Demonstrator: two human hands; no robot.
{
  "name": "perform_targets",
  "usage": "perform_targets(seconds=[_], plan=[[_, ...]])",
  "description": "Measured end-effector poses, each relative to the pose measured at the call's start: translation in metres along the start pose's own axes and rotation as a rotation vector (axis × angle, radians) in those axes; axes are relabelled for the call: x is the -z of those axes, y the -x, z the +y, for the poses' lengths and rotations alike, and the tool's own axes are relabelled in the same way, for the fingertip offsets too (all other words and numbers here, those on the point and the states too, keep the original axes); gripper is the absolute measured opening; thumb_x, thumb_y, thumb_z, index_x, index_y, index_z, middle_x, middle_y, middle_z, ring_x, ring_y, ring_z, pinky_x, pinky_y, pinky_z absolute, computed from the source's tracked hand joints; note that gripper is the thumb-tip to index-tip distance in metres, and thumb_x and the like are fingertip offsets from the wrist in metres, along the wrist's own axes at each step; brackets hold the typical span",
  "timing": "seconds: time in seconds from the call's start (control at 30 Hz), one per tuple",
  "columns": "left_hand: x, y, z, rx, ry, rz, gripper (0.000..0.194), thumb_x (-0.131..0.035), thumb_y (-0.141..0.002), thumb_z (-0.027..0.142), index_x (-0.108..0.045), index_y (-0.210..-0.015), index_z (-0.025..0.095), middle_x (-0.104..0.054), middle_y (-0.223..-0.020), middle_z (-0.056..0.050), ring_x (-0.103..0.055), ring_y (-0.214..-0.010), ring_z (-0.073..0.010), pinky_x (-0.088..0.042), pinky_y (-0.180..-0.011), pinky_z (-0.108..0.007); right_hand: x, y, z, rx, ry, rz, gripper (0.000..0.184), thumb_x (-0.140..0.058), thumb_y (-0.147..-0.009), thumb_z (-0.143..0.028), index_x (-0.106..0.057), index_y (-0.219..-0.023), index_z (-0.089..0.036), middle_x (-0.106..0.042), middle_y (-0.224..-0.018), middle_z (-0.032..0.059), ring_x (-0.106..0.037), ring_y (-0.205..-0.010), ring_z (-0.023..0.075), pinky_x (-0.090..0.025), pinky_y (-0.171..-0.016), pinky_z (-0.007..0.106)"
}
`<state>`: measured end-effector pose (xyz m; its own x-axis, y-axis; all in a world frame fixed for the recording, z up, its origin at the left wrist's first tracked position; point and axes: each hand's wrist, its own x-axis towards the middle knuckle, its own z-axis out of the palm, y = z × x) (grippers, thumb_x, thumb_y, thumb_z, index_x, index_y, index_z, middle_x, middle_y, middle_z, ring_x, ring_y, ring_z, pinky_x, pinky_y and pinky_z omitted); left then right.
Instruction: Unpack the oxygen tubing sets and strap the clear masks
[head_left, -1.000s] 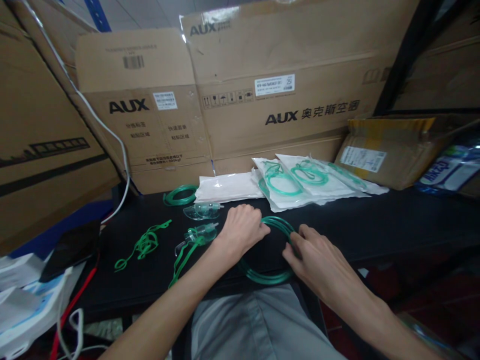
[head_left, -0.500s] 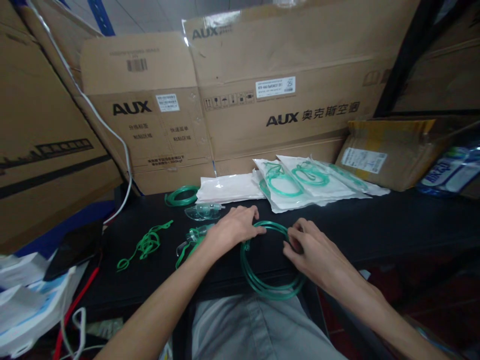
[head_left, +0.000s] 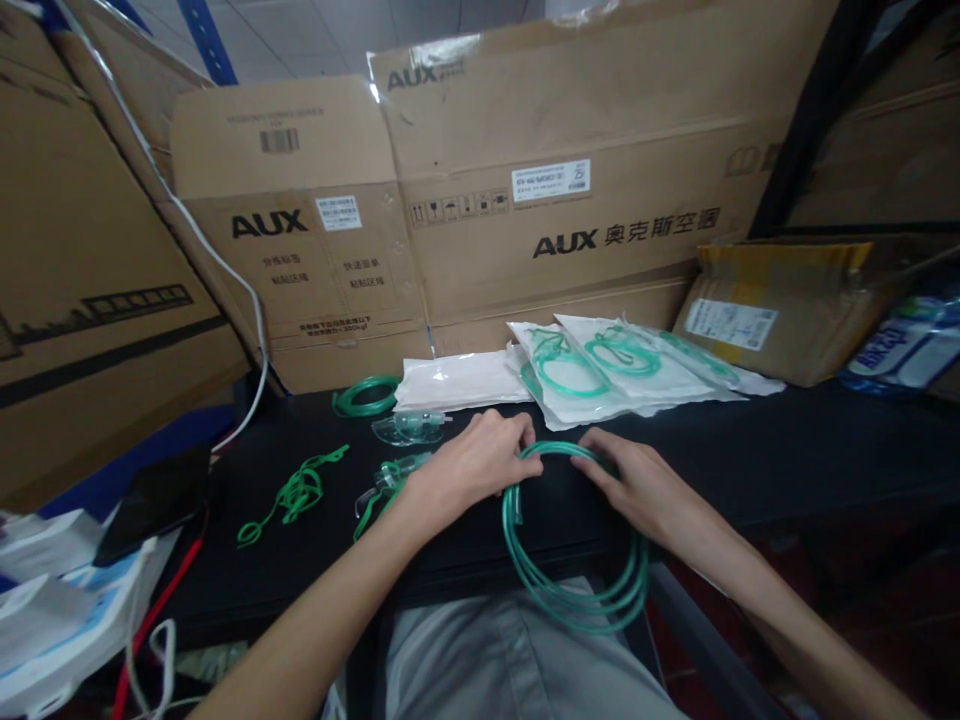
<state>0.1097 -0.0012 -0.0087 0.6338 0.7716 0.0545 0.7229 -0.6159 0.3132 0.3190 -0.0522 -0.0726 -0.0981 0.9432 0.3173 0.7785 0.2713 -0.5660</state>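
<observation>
A coil of green tubing (head_left: 574,605) hangs in loops between my hands, its lower part over the table's front edge above my lap. My left hand (head_left: 502,450) is closed on the coil's upper left, thumb and fingers pinching it. Gripping the upper right side, my right hand (head_left: 630,480) has its thumb inside the loops and its fingers partly hidden. A short tube end shows below my left hand. Beside my left forearm lie a clear mask with a green strap (head_left: 390,480) and another clear mask (head_left: 411,428). A tangled green elastic cord (head_left: 300,490) lies further left.
Another green tubing coil (head_left: 366,396) sits at the back of the black table (head_left: 720,460). White packets (head_left: 465,380) and bagged tubing sets (head_left: 630,355) lie beside it. Behind stand AUX cartons (head_left: 585,130). A small carton (head_left: 780,310) and a blue bottle (head_left: 907,340) are at right, a phone (head_left: 154,495) at left.
The coil has shifted right and slightly toward me, its lower loops hanging further down. My right hand has moved a little right, and my left hand slightly right with the coil.
</observation>
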Motion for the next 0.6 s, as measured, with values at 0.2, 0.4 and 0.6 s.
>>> perform_targets(seconds=[0.2,0.4,0.6], plan=[[0.03,0.016,-0.004,-0.176,0.052,0.1,0.039,-0.05,-0.096,0.03,-0.064,-0.132,0.024,-0.073,-0.075,0.001,-0.063,-0.048,-0.0124,-0.05,-0.07,-0.024,0.02,-0.024,-0.027,0.082,-0.121,0.215,0.027,-0.055,-0.092,-0.047,-0.062,-0.103,-0.022,-0.069,-0.082,0.0048,-0.065,-0.075,0.022,-0.049,-0.072,0.034],[0.085,0.041,-0.055,0.123,0.035,0.525,0.043,-0.052,-0.096,0.039,-0.067,-0.132,0.02,-0.074,-0.077,0.001,-0.068,-0.055,-0.0133,-0.052,-0.068,-0.022,0.027,-0.032,-0.038,0.084,-0.371,0.47,0.05,-0.061,-0.09,-0.055,-0.056,-0.13,-0.024,-0.064,-0.119,0.0107,-0.066,-0.101,0.0238,-0.054,-0.08,0.034],[0.114,0.052,-0.165,0.585,0.181,0.887,0.045,-0.054,-0.093,0.039,-0.066,-0.131,0.02,-0.076,-0.093,-0.002,-0.075,-0.071,-0.0169,-0.054,-0.069,-0.021,-0.003,-0.015,-0.013,-0.03,-0.5,0.301,0.047,-0.059,-0.091,-0.057,-0.06,-0.124,-0.023,-0.069,-0.11,0.0088,-0.068,-0.093,0.0218,-0.056,-0.078,0.034]])
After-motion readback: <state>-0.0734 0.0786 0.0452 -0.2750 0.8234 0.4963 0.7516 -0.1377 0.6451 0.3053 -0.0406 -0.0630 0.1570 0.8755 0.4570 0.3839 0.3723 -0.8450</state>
